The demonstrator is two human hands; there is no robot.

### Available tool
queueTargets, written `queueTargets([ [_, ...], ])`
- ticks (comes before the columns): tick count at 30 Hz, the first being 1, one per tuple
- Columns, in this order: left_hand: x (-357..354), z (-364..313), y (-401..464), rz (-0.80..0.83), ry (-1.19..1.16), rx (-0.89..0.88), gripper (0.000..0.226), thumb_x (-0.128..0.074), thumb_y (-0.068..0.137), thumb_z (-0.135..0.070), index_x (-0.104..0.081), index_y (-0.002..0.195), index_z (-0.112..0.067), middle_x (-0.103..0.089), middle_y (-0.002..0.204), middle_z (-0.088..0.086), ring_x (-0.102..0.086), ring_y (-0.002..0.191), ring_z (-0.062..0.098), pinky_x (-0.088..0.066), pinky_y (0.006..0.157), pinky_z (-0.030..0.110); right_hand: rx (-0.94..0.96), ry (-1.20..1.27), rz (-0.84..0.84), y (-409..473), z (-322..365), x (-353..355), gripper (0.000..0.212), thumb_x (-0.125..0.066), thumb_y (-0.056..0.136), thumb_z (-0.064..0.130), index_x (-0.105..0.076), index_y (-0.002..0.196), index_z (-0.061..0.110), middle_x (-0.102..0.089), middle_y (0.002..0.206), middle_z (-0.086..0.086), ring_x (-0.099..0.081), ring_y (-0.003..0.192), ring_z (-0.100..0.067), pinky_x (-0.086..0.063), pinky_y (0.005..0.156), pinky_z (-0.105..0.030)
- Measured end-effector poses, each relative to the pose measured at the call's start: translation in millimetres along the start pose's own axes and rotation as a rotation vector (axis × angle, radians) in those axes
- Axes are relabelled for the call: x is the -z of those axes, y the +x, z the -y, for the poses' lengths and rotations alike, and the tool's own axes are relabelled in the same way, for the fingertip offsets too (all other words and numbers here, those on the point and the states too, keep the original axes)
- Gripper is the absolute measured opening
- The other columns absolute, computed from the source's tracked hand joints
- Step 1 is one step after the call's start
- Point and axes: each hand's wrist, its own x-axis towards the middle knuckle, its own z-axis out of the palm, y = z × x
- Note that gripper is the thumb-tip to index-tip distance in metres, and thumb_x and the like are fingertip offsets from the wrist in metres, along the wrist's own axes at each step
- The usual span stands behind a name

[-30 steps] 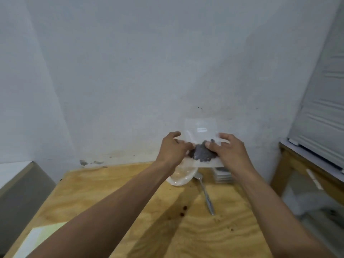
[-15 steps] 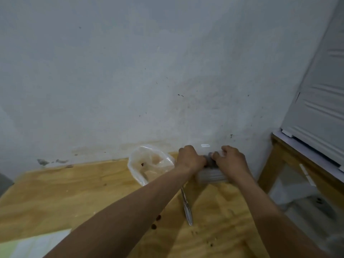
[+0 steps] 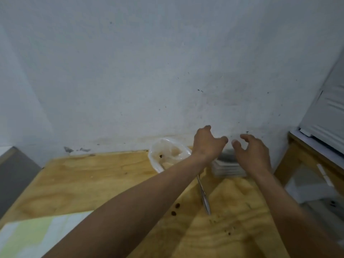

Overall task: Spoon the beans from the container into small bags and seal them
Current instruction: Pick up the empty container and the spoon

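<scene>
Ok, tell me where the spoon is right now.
In the head view the spoon lies on the wooden table, right of centre, its handle toward the camera, partly hidden under the left forearm, beside the plastic-lined container.

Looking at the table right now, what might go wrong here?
The stack of bags sits near the table edge, under both hands; a careless withdrawal might nudge it off. The spoon lies right beside the left forearm, which could sweep it away. The container is close to the left hand and looks light, so a bump may tip it.
</scene>
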Motion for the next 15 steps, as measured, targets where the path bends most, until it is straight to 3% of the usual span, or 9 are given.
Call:
queueTargets([
  [2, 17.7, -6.5, -2.1, -0.057, -0.028, -0.069, 0.068, -0.069, 0.094, -0.029, -0.042, 0.153, -0.009, -0.046, 0.156, 0.011, -0.046, 0.141, 0.026, -0.041, 0.113, 0.036, 0.069, 0.02, -0.054, -6.1, 14.1, 6.1, 0.045, -0.057, 0.101, 0.036, -0.058, 0.138, 0.011, -0.058, 0.14, -0.016, -0.054, 0.129, -0.033, -0.045, 0.104, -0.042],
  [8, 87.9, 6.4, -21.9, -0.206, 0.107, -0.231, 0.053, -0.066, 0.095, -0.026, -0.054, 0.145, -0.011, -0.052, 0.149, 0.009, -0.051, 0.136, 0.022, -0.042, 0.113, 0.038, 0.255, 0.093, -0.07, -39.4, 61.1, 7.4, 0.035, -0.061, 0.098, 0.028, -0.062, 0.131, 0.015, -0.064, 0.13, -0.008, -0.06, 0.119, -0.023, -0.048, 0.099, -0.037],
  [15, 152.2, 65.9, -56.1, -0.302, 0.201, -0.132, 0.052, -0.063, 0.098, -0.03, -0.052, 0.146, -0.011, -0.049, 0.152, 0.008, -0.049, 0.139, 0.023, -0.039, 0.114, 0.037, 0.407, 0.044, 0.134, -93.7, 97.3, -20.0, 0.026, -0.066, 0.094, 0.022, -0.071, 0.119, 0.015, -0.071, 0.114, -0.003, -0.065, 0.103, -0.016, -0.049, 0.09, -0.027],
])
